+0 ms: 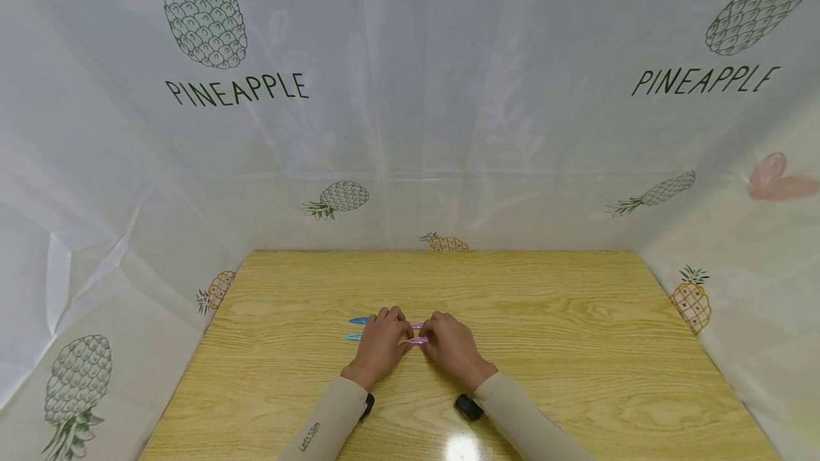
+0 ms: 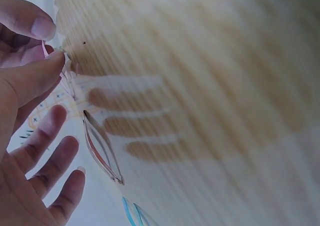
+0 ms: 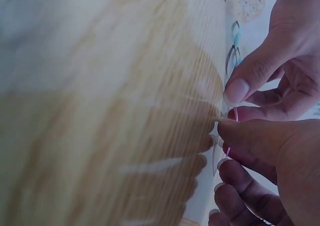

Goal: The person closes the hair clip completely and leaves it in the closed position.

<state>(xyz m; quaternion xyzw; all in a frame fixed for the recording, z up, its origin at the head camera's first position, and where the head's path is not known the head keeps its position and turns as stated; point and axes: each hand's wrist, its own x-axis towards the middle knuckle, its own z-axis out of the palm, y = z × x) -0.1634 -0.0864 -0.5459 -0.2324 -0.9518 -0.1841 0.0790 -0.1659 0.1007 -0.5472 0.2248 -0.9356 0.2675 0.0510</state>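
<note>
My left hand (image 1: pixel 382 340) and right hand (image 1: pixel 452 344) meet just above the table, both pinching a slim pink hair clip (image 1: pixel 418 341) between thumb and fingers. In the left wrist view the left thumb (image 2: pixel 50 63) lies close to the other hand's thumb, and the remaining left fingers are spread. Behind the held clip lies another pink hair clip (image 1: pixel 417 325), partly covered by the hands. Left of the left hand lie a blue hair clip (image 1: pixel 359 320) and a teal hair clip (image 1: pixel 353 336). A dark-looking clip (image 2: pixel 102 153) shows under the left fingers in that wrist view.
The wood-grain table (image 1: pixel 576 319) is enclosed by a white sheet (image 1: pixel 435 126) printed with pineapples at the back and sides. Dark wrist bands, one of them the right band (image 1: pixel 470 407), sit below both hands. A light glare marks the table's front.
</note>
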